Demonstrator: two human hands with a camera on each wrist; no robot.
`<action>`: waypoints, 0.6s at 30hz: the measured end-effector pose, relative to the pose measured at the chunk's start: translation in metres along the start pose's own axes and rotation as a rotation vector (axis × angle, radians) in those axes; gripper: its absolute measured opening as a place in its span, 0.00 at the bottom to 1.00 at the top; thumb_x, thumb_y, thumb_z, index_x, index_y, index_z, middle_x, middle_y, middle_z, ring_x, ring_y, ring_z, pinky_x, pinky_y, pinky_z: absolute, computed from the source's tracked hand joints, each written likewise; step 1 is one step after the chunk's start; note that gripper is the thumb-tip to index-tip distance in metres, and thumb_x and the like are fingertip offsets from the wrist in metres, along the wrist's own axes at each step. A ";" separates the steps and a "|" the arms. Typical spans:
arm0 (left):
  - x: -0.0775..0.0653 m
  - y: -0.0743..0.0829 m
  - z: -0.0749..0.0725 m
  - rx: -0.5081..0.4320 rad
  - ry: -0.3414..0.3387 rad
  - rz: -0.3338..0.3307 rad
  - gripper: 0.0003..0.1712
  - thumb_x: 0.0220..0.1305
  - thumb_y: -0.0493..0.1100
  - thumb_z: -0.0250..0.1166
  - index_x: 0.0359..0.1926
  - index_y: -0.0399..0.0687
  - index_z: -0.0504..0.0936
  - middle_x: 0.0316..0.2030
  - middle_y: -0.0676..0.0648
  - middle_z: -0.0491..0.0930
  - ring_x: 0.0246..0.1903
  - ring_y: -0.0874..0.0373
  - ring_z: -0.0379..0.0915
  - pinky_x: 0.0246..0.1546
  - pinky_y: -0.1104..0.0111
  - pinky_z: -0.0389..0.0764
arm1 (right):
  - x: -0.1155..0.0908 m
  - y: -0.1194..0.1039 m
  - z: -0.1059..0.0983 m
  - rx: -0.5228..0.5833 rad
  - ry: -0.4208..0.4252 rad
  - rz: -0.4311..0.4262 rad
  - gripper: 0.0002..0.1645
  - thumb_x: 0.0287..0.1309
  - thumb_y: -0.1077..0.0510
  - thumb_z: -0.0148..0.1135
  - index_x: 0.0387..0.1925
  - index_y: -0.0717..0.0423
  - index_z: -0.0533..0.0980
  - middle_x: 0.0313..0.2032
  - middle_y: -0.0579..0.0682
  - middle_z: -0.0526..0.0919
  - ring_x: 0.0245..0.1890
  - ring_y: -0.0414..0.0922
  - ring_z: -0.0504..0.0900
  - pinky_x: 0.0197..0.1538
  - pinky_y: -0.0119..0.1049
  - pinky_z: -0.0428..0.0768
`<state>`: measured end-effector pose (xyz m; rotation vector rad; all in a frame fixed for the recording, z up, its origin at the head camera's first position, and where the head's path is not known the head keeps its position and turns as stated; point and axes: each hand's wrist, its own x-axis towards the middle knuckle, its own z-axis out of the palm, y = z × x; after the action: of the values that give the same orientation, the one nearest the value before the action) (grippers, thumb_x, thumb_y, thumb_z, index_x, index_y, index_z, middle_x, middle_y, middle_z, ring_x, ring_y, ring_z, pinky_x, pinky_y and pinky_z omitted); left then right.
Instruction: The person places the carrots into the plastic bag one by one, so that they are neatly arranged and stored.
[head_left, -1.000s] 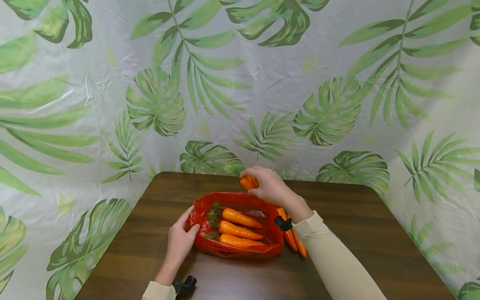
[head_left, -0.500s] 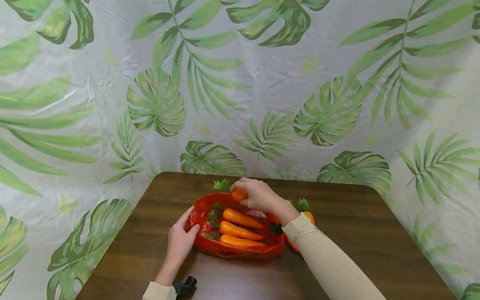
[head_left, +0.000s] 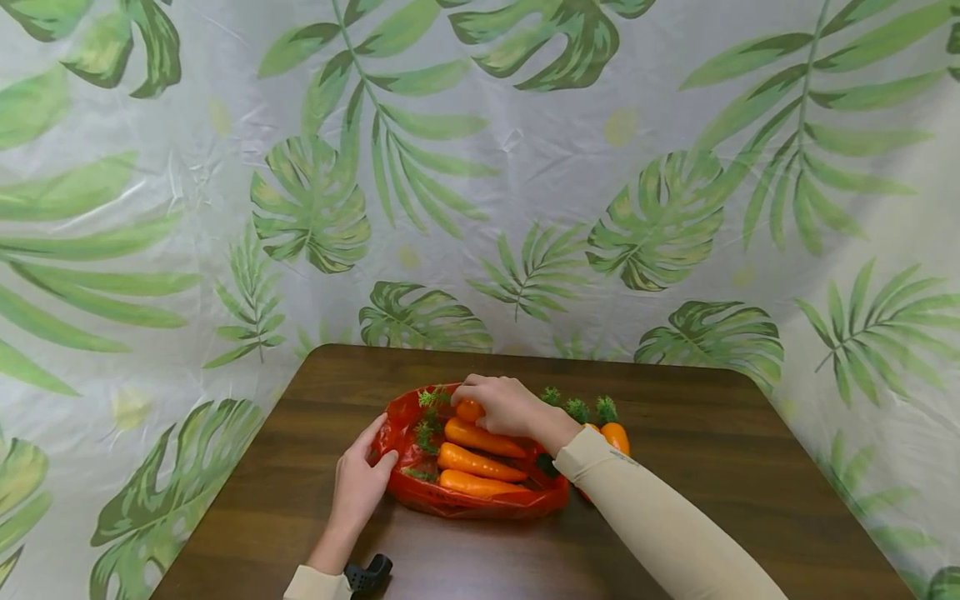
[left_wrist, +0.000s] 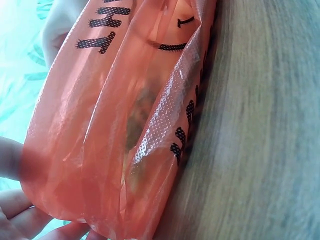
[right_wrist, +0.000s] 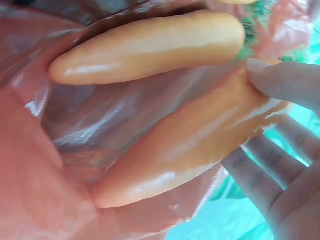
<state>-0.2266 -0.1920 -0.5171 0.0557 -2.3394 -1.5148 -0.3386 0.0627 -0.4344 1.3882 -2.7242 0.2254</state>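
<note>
Leaf-print cloth (head_left: 525, 167) hangs behind the surface (head_left: 247, 500). The left hand (head_left: 360, 483), thumb and fingers apart, touches a red bag (head_left: 480, 505), boldly lettered in the left wrist view. Three carrots (head_left: 476, 461) lie inside; the right hand (head_left: 498, 404) pinches a fourth carrot (head_left: 469, 411) at the far side, its length visible only in the right wrist view. Rightward, loose carrots (head_left: 616, 437) lie past the sleeve (head_left: 652, 508).

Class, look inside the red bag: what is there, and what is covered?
Three orange carrots lie in the red bag, green tops showing. The right hand holds a fourth carrot at its far side. Whatever lies beneath them is covered.
</note>
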 end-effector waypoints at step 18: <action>-0.001 0.001 0.002 0.017 -0.001 0.004 0.33 0.63 0.33 0.68 0.70 0.48 0.74 0.66 0.40 0.73 0.65 0.39 0.69 0.60 0.48 0.72 | 0.005 0.017 0.016 -0.037 0.043 -0.047 0.25 0.58 0.59 0.72 0.57 0.43 0.80 0.55 0.44 0.76 0.32 0.41 0.79 0.43 0.39 0.83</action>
<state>-0.2259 -0.1898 -0.5176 0.0544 -2.3520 -1.4935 -0.3551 0.0660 -0.4516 1.4186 -2.6444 0.1991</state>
